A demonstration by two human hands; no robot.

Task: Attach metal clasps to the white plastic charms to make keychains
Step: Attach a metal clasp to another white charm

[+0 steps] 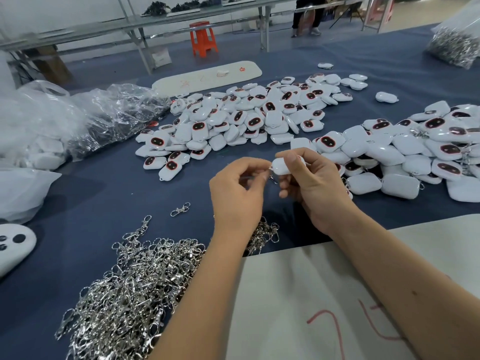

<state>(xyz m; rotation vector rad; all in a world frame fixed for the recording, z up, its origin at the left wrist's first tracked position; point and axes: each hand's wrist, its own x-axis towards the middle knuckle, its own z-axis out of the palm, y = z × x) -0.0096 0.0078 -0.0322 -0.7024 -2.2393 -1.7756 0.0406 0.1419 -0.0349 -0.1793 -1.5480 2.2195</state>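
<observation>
Clasps [135,289]: one big loose pile nearest the person, under the left forearm so a clasp is quick to take; too many to count; one stray clasp [180,209] apart.
Left hand [237,196]: fingers curled, pinching a clasp [272,178] at the charm's end.
Right hand [309,188]: clamped on one charm [281,168], held up steady for hooking.
Charms: two heaps, middle [241,118] and right [415,149]; far too many to count.
Bags: one [78,120] at left, one [457,45] far right.
</observation>
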